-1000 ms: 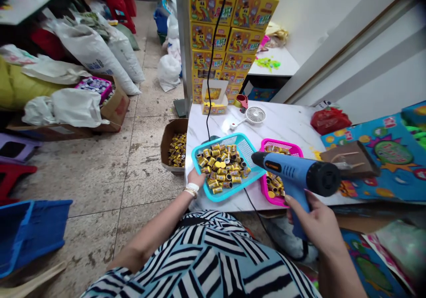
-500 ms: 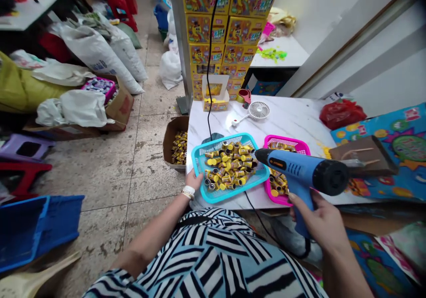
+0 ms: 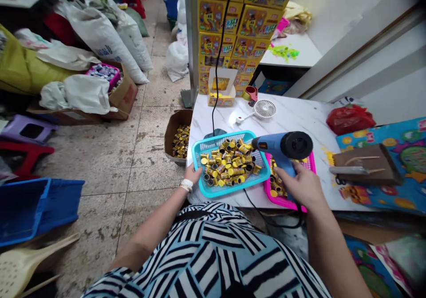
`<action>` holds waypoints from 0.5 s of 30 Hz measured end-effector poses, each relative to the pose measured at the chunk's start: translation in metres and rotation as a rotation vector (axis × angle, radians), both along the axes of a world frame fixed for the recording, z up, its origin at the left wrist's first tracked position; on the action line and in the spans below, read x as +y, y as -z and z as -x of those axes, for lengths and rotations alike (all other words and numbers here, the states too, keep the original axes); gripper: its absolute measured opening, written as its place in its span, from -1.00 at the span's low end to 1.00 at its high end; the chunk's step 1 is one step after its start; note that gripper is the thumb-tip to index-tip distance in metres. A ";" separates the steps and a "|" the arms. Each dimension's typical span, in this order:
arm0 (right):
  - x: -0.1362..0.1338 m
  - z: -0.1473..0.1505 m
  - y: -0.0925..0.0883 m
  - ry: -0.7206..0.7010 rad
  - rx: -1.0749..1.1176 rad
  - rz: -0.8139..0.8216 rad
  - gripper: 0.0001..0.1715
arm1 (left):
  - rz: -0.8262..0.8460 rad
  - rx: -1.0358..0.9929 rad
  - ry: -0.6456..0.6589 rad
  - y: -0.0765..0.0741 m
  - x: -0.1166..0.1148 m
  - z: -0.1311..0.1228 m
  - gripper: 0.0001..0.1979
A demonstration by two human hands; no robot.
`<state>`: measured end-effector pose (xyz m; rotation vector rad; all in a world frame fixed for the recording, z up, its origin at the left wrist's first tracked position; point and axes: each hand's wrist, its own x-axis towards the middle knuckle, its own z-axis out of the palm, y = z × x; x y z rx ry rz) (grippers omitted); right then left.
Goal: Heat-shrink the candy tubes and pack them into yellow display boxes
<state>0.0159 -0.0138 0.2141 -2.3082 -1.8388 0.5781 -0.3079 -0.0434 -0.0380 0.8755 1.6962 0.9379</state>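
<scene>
My left hand (image 3: 193, 174) grips the left edge of a turquoise plastic basket (image 3: 213, 194) at the table's front. Small yellow and brown cylinders (image 3: 229, 162) with yellow or dark ends are heaped in it. In my right hand (image 3: 302, 184) is a blue heat gun (image 3: 273, 143) with a black nozzle and black rear cap. Its nozzle points left at the right side of the heap. Beneath the heat gun, a pink basket (image 3: 313, 164) with similar cylinders stands against the turquoise one, partly hidden by my right hand and the tool.
Behind the baskets lie a small white fan (image 3: 265, 109), a red tape dispenser (image 3: 252, 93) and an opened yellow box (image 3: 221, 94). A black cord (image 3: 218, 67) hangs in front of stacked yellow boxes (image 3: 233, 22). Right lies a brown cardboard piece (image 3: 366, 164); a carton (image 3: 171, 131) stands left of the table.
The heat gun and my right hand have moved left, with the nozzle now closer over the heap. My left hand stays on the basket. The view has shifted slightly.
</scene>
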 end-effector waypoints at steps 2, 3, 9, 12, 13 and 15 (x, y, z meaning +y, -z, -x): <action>0.003 -0.002 0.002 -0.016 -0.077 -0.020 -0.37 | 0.018 0.033 -0.003 -0.001 -0.001 0.000 -0.67; 0.002 -0.003 0.003 -0.035 -0.067 0.010 -0.39 | 0.028 0.051 -0.005 -0.002 -0.002 0.001 -0.69; -0.025 -0.005 0.008 -0.125 0.076 0.166 -0.33 | 0.092 0.117 -0.025 -0.008 -0.002 0.011 -0.63; -0.037 0.000 0.013 -0.034 0.138 0.132 -0.32 | 0.064 0.111 -0.053 -0.011 0.012 0.013 -0.59; -0.041 0.001 0.013 -0.007 0.172 0.131 -0.32 | 0.043 0.101 -0.057 -0.012 0.018 0.012 -0.62; -0.049 0.003 0.012 0.001 0.233 0.149 -0.35 | -0.011 0.076 -0.052 -0.017 0.029 0.006 -0.66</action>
